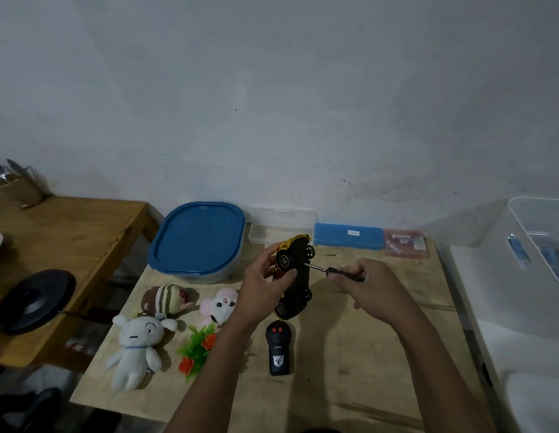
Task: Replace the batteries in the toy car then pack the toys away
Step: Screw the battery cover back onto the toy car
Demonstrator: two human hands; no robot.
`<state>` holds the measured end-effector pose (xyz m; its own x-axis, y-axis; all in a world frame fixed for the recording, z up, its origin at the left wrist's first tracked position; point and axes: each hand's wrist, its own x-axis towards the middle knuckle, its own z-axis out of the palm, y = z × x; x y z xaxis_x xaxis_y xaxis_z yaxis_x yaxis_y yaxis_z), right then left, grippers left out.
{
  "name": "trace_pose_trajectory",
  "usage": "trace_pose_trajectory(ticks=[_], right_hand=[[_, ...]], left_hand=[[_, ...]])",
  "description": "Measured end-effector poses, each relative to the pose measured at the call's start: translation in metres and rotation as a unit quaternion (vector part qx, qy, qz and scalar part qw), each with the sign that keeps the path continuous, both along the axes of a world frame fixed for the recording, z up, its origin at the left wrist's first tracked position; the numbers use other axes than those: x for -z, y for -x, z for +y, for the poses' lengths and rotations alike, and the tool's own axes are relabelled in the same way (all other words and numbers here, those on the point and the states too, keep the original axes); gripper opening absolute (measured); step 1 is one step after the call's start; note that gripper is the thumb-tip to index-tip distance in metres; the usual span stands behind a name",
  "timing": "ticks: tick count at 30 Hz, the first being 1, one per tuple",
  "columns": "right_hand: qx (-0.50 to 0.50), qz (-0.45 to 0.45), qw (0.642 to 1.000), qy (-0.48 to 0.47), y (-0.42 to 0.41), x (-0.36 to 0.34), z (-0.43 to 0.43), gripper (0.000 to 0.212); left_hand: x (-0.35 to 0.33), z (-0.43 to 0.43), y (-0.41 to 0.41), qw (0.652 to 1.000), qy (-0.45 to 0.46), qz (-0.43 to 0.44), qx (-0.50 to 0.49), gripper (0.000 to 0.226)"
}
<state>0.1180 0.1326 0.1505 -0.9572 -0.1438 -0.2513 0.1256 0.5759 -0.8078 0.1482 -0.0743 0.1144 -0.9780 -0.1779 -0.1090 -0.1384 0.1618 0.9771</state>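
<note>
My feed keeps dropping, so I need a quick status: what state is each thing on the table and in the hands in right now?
Toy car: held off the table in left hand, underside facing the right hand.
Screwdriver: gripped in right hand, tip against car's underside.
Remote control: lying untouched on the table.
Blue-lidded container: lid on.
Three plush toys: lying loose, not packed.
Blue case: closed.

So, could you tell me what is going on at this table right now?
A person's left hand holds the yellow toy car tipped up, underside facing the right hand, which puts a screwdriver to its underside. The black remote, plush toys and lidded blue container sit unpacked on the table.
</note>
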Motion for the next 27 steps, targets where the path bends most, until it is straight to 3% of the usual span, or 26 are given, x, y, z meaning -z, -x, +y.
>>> trace_pose_trajectory(ticks=[3, 7, 11, 16, 20, 23, 27], right_hand=[[-0.011, -0.013, 0.999, -0.042, 0.001, -0.002, -0.002, 0.044], [-0.011, -0.043, 0.999, -0.014, -0.003, 0.0, -0.006, 0.031], [-0.003, 0.0, 1.0, -0.005, -0.003, 0.004, -0.005, 0.024], [-0.024, 0.018, 0.996, -0.083, -0.004, -0.001, -0.01, 0.047], [-0.043, -0.024, 0.998, -0.044, -0.006, 0.0, -0.012, 0.027], [-0.039, 0.016, 0.998, -0.039, -0.008, 0.001, -0.013, 0.021], [-0.006, 0.003, 1.0, -0.021, -0.003, -0.001, -0.012, 0.031]], left_hand=[[0.0, 0.001, 0.0, 1.0, 0.003, -0.004, 0.006, 0.051], [-0.002, 0.0, -0.002, 1.0, -0.001, 0.001, -0.003, 0.05], [-0.004, -0.001, -0.002, 1.0, -0.007, -0.001, -0.006, 0.05], [-0.004, -0.002, -0.003, 1.0, -0.012, -0.004, -0.007, 0.051], [-0.004, -0.002, -0.002, 0.999, -0.031, -0.003, -0.023, 0.05], [-0.004, -0.003, -0.003, 0.999, -0.04, 0.001, -0.021, 0.05], [-0.006, -0.004, -0.006, 1.0, -0.026, -0.003, 0.007, 0.05]])
